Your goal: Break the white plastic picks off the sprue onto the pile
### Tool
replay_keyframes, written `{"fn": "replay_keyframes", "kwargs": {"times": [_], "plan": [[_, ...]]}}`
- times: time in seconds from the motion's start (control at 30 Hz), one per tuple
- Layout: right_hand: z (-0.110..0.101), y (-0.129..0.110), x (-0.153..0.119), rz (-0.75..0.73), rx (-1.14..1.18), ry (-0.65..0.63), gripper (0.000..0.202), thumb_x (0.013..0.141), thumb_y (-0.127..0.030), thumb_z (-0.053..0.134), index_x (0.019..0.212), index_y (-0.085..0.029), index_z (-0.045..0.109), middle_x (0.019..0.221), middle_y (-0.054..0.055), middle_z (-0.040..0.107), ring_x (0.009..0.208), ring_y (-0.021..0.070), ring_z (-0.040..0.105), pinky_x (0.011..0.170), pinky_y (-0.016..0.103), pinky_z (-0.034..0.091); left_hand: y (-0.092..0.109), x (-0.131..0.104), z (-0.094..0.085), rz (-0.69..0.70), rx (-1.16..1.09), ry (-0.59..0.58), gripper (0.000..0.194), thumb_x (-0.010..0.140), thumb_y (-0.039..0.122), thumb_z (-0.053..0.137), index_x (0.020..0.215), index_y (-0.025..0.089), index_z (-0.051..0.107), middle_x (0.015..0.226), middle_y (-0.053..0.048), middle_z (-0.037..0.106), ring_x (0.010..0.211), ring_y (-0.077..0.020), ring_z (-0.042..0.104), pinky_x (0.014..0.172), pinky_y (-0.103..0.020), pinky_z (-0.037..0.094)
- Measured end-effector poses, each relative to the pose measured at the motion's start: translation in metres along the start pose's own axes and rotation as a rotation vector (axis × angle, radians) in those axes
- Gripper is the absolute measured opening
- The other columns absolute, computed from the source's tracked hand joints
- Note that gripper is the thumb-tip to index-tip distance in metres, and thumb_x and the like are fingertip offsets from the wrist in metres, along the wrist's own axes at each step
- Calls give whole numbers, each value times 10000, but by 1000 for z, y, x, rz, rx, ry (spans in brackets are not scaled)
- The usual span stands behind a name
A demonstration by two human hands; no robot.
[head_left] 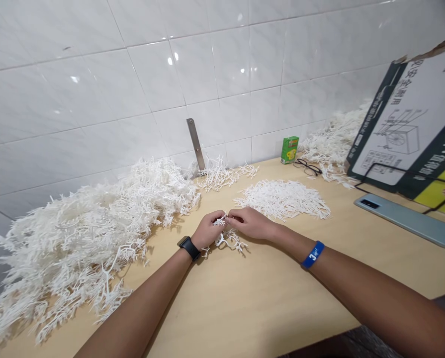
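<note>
My left hand (208, 229), with a black watch at the wrist, is closed around a white branched plastic sprig (232, 240). Its twigs stick out between the fingers and hang below them, just over the table. My right hand (252, 222), wearing a blue wristband, meets the left one with thumb and forefinger pinched on the sprig's thin tips. The exact pinch point is partly hidden by the fingers. Just beyond my right hand lies a flat heap of short white cut-like pieces (285, 198). A large tangled pile of white sprigs (106, 219) spreads to the left.
Against the tiled wall lean a metal strip (196, 144) and, near it, a few loose sprigs (222, 176). To the right are a green box (290, 150), eyeglasses (308, 167), another white pile (334, 136), a large printed carton (404, 134) and a phone (408, 220).
</note>
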State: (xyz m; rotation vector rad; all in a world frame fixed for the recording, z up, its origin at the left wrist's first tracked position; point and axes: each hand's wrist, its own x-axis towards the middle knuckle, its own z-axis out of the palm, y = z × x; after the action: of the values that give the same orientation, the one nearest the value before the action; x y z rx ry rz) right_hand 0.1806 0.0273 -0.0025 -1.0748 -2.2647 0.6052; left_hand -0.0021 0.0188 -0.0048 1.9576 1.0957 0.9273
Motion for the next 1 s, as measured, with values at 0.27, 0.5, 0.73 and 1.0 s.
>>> {"fn": "replay_keyframes", "kwargs": {"times": [0.27,0.5,0.73,1.0], "plan": [[5,3,-2,-52,3,-10,173,833,-258,472,679,-182,457,602,-37,474,562,94,403,558,240,235,0,0,0,2,7,-2,214,773,307,535,645,169,432,647,37,402,649,-112,372,620,-233,319],[7,2,-1,-38,-40,27,112,808,-211,471,701,-184,490,603,-35,475,562,97,399,561,240,225,-2,0,1,-9,-7,17,192,796,288,515,662,162,459,657,30,426,660,-115,399,631,-235,336],[6,-2,0,0,-72,72,143,808,-232,477,672,-189,480,593,-30,467,558,102,388,553,243,212,-2,0,0,0,-16,-2,113,754,242,519,685,161,483,680,30,463,678,-117,423,654,-235,349],[9,-3,0,7,-159,91,103,755,-203,513,653,-188,504,576,-21,488,551,108,373,561,249,202,-8,3,1,-40,102,73,131,699,211,498,620,180,398,614,48,380,634,-111,373,610,-232,305]]}}
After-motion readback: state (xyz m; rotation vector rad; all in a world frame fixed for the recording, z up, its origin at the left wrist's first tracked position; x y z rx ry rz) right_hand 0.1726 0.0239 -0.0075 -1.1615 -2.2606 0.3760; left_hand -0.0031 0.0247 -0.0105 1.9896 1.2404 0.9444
